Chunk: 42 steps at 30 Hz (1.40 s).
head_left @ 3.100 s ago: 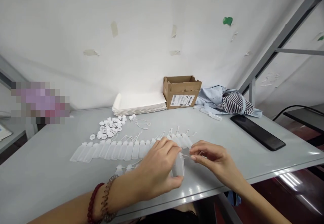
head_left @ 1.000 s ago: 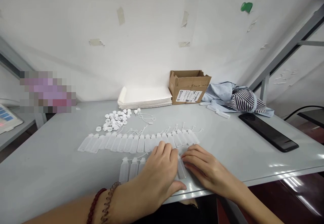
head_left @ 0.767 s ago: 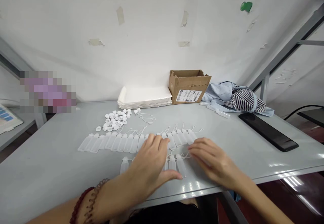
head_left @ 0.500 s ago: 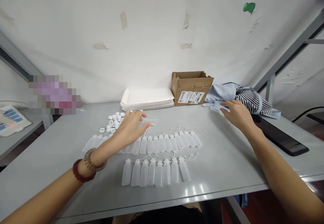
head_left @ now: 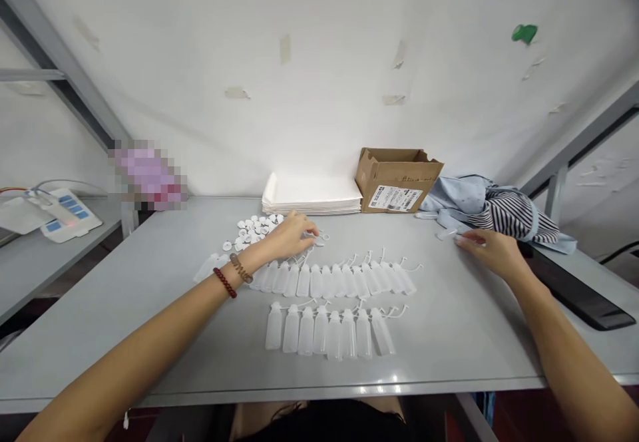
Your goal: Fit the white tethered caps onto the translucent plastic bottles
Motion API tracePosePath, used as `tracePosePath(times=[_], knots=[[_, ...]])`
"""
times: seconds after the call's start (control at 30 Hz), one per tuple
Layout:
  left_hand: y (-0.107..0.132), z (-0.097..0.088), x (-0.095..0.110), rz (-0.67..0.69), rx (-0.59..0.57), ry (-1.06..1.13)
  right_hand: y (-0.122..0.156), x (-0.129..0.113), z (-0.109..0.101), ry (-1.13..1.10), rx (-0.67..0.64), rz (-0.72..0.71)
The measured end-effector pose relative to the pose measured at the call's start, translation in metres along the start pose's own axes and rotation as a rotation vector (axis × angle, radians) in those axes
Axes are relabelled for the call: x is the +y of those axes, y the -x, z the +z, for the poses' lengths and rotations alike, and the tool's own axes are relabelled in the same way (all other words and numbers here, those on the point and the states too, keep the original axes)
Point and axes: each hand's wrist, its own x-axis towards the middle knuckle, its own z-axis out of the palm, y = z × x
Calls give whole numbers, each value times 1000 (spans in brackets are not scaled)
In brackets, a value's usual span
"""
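My left hand is at the edge of a pile of white caps, its fingers bent and thumb apart over a white looped strap. Whether the fingertips touch the strap is unclear. On the far right, my right hand pinches a small translucent bottle by one end, low over the table. Two rows of translucent bottles with white straps lie before me: a longer back row, partly behind my left wrist, and a shorter front row.
Against the wall are a stack of white sheets and an open cardboard box. Bundled striped and blue cloth lies right of the box. A black flat object rests by my right forearm. A white device stands far left.
The view has swung to the left. My right hand has drawn back from the cloth with a bottle in its fingertips. My left hand's fingers have curled in near the straps.
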Motion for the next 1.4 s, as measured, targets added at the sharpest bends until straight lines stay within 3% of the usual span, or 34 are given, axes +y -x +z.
tracePosePath(times=[0.2,0.3,0.43,0.53,0.6,0.7,0.83,1.03,1.4], knots=[[-7,3,12,7,-19,128,7,-11,-8,-37,60,-77],[-7,-3,16,-15,5,234,12,-32,-13,-93,126,-175],[0,-19,22,-69,40,445,25,-95,-14,-220,192,-297],[11,-30,29,-108,68,634,41,-158,-16,-498,139,-540],[20,-34,35,-117,76,731,54,-195,-17,-539,143,-702],[34,-32,40,-159,62,1004,72,-227,-12,-543,232,-875],[47,-22,44,-231,37,1278,89,-231,3,-551,310,-922],[52,-12,53,-260,17,1225,94,-222,9,-584,263,-854],[54,-8,59,-319,52,1138,102,-220,14,-600,149,-878]])
